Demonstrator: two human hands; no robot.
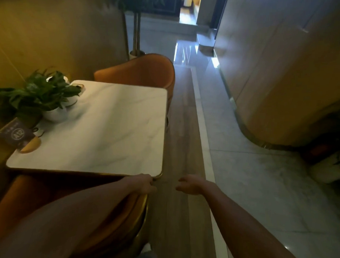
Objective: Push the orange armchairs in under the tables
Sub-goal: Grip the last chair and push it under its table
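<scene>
A white marble-topped table (107, 126) stands against the left wall. One orange armchair (140, 71) sits at its far side, its seat tucked under the top. A second orange armchair (24, 201) is close below me at the near side, its front under the table edge. My left hand (144, 184) rests on the right top rim of this near armchair, just under the table's near right corner, fingers curled over the rim. My right hand (190, 184) hangs free over the floor to the right of the table, fingers loosely curled, holding nothing.
On the table's left side stand a potted green plant (41, 97) and a dark table-number sign (16, 135). A wood-floor strip and pale tiled aisle (250, 170) run along the right. A curved beige wall (282, 84) bounds the aisle. A tall plant pot (136, 52) stands behind the far armchair.
</scene>
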